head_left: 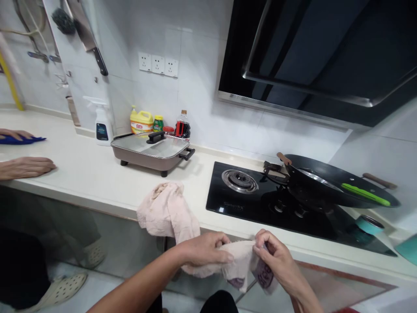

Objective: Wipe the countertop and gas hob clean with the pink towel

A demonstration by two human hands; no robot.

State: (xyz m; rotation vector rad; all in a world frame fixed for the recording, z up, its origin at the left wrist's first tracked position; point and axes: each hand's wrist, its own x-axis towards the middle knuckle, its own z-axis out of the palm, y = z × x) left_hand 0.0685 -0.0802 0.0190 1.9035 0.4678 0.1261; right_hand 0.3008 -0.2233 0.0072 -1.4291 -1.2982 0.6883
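A pale pink towel (164,211) lies partly bunched on the counter and hangs over its front edge. My left hand (208,250) is closed round the hanging part, thumb on top. The fingers of my right hand (276,256) pinch the towel's other end, where a purple printed patch shows. Between the two hands the cloth is stretched in front of the counter edge. Just beyond is the black gas stove (239,195) with an uncovered burner (240,180) on its left side.
An electric pan (146,158) with a glass lid, a spray bottle (101,124) and several bottles stand along the wall. A wok (325,187) sits on the right burner, a green-handled tool (365,193) across it. At left, another person's hand (28,167) rests by a blue cloth (19,140).
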